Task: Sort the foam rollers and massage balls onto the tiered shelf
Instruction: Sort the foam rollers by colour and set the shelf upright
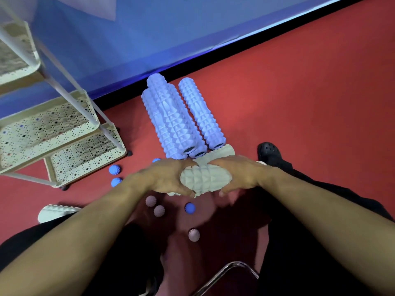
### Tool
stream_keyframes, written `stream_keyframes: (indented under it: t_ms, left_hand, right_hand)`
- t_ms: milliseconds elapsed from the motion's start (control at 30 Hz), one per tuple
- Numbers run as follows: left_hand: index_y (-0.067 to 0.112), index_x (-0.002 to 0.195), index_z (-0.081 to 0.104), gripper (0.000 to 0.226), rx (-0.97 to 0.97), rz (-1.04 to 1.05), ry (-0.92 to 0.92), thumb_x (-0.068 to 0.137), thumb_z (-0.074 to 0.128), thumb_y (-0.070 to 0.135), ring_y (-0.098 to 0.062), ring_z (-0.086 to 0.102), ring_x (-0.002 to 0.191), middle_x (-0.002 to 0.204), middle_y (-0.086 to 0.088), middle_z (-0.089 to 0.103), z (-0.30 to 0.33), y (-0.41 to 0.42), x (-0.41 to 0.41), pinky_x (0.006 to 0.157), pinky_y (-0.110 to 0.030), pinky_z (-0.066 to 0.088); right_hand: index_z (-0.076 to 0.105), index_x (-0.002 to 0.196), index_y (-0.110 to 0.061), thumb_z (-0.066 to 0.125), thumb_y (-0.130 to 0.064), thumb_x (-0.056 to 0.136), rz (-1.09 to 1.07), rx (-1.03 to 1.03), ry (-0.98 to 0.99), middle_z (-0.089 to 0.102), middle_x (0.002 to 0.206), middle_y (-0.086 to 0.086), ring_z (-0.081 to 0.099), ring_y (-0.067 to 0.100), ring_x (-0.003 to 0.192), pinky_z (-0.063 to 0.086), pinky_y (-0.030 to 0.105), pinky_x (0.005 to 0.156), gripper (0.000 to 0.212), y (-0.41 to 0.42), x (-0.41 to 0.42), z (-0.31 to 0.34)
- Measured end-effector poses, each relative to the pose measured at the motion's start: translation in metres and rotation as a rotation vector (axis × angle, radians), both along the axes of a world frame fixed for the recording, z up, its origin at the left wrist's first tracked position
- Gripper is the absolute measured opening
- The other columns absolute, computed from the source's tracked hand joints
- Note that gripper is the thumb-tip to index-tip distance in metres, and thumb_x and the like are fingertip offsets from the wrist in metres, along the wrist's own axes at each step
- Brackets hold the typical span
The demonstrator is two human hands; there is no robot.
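Centrally, white roller [206, 178] between left hand [168, 176], right hand [237, 174]; both grips clasp ends.

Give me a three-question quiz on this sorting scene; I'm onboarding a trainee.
1. True or false: both hands grip the white roller.
2. Which lies nearest the tiered shelf? A) pink balls B) blue balls C) black shoe
3. Fill in: the blue rollers lie on the ___ floor.

Key: 1 true: left hand, right hand. 2 B: blue balls. 3 red.
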State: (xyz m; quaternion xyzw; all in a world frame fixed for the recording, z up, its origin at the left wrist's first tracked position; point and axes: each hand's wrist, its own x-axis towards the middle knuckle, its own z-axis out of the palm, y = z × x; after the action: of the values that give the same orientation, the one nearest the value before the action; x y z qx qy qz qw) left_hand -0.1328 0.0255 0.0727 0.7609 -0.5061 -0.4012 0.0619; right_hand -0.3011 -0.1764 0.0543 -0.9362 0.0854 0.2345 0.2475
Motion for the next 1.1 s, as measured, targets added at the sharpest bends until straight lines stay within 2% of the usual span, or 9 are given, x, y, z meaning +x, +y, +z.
stream_keyframes:
  t_ms: [100,167,267,367,500,633,800,1000,1100]
  left_hand:
    - [0.043,0.125,0.059,0.068,-0.081,0.068,0.002,0.064,0.083,0.064,-0.005,0.064,0.099,0.108,0.023,0.066,-0.011,-0.005,0.008,0.084,-0.024,0.051]
    - [0.036,0.129,0.060,0.067,-0.192,0.333,0.051,0.072,0.083,0.061,-0.009,0.061,0.106,0.118,0.018,0.060,-0.025,-0.009,0.015,0.089,-0.025,0.048]
    - [0.026,0.129,0.057,0.057,-0.245,0.686,0.125,0.081,0.082,0.046,-0.013,0.062,0.098,0.115,0.008,0.062,-0.049,-0.012,0.013,0.087,-0.025,0.048]
    - [0.024,0.119,0.057,0.042,-0.086,0.630,0.128,0.087,0.077,0.042,-0.008,0.062,0.091,0.104,0.014,0.063,-0.092,-0.013,-0.002,0.083,-0.022,0.048]
    - [0.026,0.133,0.057,0.059,0.034,0.603,0.102,0.083,0.076,0.050,-0.019,0.062,0.112,0.122,0.006,0.064,-0.156,-0.037,-0.024,0.092,-0.030,0.047]
    - [0.018,0.137,0.057,0.059,0.038,0.490,0.092,0.084,0.076,0.039,-0.024,0.061,0.116,0.131,-0.001,0.063,-0.214,-0.067,-0.053,0.097,-0.036,0.048]
    - [0.018,0.145,0.047,0.069,0.051,0.260,-0.187,0.086,0.071,0.045,-0.029,0.051,0.127,0.144,-0.006,0.048,-0.266,-0.072,-0.062,0.100,-0.043,0.046]
    - [0.013,0.130,0.059,0.073,-0.005,0.146,-0.321,0.072,0.080,0.053,-0.032,0.066,0.104,0.117,-0.009,0.065,-0.285,-0.065,-0.058,0.071,-0.042,0.055]
    - [0.012,0.128,0.060,0.074,-0.034,0.135,-0.363,0.069,0.081,0.050,-0.034,0.065,0.099,0.119,-0.010,0.064,-0.283,-0.059,-0.055,0.070,-0.043,0.056]
  right_hand:
    - [0.050,0.127,-0.037,0.087,-0.049,0.061,-0.231,0.221,0.036,0.063,0.113,-0.016,0.060,0.010,0.103,0.051,0.035,0.092,0.077,0.011,-0.009,-0.029]
    - [0.046,0.134,-0.029,0.089,-0.045,0.066,-0.432,0.326,0.056,0.061,0.120,-0.012,0.058,0.011,0.109,0.048,0.031,0.095,0.082,0.017,-0.024,-0.055]
    - [0.056,0.113,-0.017,0.085,-0.037,0.079,-0.861,0.551,0.077,0.069,0.094,-0.003,0.067,0.015,0.082,0.056,0.036,0.076,0.049,0.028,-0.048,-0.097]
    - [0.068,0.103,-0.011,0.080,-0.033,0.085,-1.283,0.675,0.011,0.074,0.086,0.002,0.072,0.024,0.081,0.058,0.039,0.071,0.031,0.031,-0.062,-0.131]
    - [0.067,0.116,-0.014,0.084,-0.048,0.076,-1.646,0.743,-0.016,0.075,0.105,0.001,0.071,0.019,0.096,0.057,0.034,0.085,0.055,0.023,-0.073,-0.176]
    - [0.070,0.104,-0.010,0.080,-0.048,0.081,-1.804,0.797,0.061,0.075,0.097,0.006,0.071,0.025,0.092,0.057,0.037,0.081,0.046,0.009,-0.076,-0.208]
    - [0.072,0.102,-0.009,0.081,-0.055,0.077,-1.904,0.810,0.114,0.077,0.097,0.006,0.072,0.025,0.093,0.058,0.041,0.092,0.053,-0.002,-0.068,-0.247]
    - [0.071,0.112,-0.005,0.086,-0.043,0.076,-2.064,0.913,0.074,0.077,0.103,0.007,0.073,0.024,0.096,0.058,0.043,0.094,0.055,0.001,-0.051,-0.272]
    - [0.069,0.114,-0.005,0.085,-0.037,0.078,-2.110,0.981,0.036,0.077,0.104,0.008,0.074,0.025,0.093,0.061,0.038,0.082,0.050,0.008,-0.040,-0.272]
